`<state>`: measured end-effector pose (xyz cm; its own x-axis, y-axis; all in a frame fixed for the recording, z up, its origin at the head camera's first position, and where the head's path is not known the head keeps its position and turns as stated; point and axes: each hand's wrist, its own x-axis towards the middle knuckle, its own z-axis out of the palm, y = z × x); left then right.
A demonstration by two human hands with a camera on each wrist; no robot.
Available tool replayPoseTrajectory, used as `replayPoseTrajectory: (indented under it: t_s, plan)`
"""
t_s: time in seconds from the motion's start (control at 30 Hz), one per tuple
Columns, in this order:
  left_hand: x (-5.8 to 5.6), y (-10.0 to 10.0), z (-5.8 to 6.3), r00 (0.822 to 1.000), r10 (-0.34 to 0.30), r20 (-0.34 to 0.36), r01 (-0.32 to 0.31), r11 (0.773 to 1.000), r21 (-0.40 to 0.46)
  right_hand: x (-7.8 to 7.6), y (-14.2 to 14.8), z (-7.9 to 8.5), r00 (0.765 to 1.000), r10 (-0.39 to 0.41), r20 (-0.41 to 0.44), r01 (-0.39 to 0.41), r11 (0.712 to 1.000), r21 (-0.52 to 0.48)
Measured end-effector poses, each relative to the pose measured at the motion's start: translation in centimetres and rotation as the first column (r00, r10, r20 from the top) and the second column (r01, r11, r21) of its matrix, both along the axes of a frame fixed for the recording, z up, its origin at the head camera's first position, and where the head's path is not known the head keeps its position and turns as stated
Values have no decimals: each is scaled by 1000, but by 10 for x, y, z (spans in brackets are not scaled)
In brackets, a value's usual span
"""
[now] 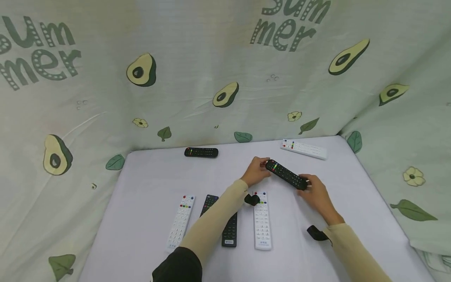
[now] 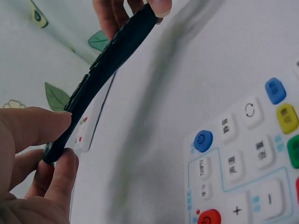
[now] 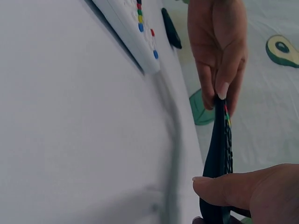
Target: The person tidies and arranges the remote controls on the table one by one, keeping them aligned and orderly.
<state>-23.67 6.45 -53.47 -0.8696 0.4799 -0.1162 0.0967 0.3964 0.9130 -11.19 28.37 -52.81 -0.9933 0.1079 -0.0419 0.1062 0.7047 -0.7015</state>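
Observation:
A black remote control (image 1: 286,174) with coloured buttons near one end is held above the table between both hands. My left hand (image 1: 256,171) pinches the end with the coloured buttons. The opposite end is gripped between thumb and fingers of my right hand (image 1: 317,194). The left wrist view shows the remote (image 2: 100,70) edge-on and tilted, apart from the tabletop. Below the left wrist lies a white remote (image 1: 262,225), its buttons (image 2: 233,168) large in that wrist's view.
Another white remote (image 1: 181,219) lies at the left front. Beside it are two black remotes, one slanted (image 1: 209,201) and one upright (image 1: 230,232), partly hidden by the left forearm. Along the back edge lie a black remote (image 1: 201,152) and a white remote (image 1: 304,149). Printed cloth (image 1: 183,58) hangs behind.

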Motion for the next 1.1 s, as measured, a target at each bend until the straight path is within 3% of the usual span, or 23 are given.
replayPoseTrajectory:
  t_s: [0.23, 0.5, 0.9, 1.1]
  plan:
    - [12, -10, 5, 996, -80, 28, 81, 996, -41, 27, -10, -1, 1000, 14, 26, -14, 1000, 8]
    - [20, -15, 5, 975, -224, -9, 220, 965, -141, 48, -19, 2, 995, 81, 62, -84, 996, 35]
    - [28, -7, 7, 948, -318, -20, 312, 938, -152, 68, -28, 9, 977, 103, 187, -107, 994, 13]
    - [30, 3, 7, 921, -380, -90, 349, 905, -244, 74, -31, 11, 967, 109, 231, -115, 993, 11]
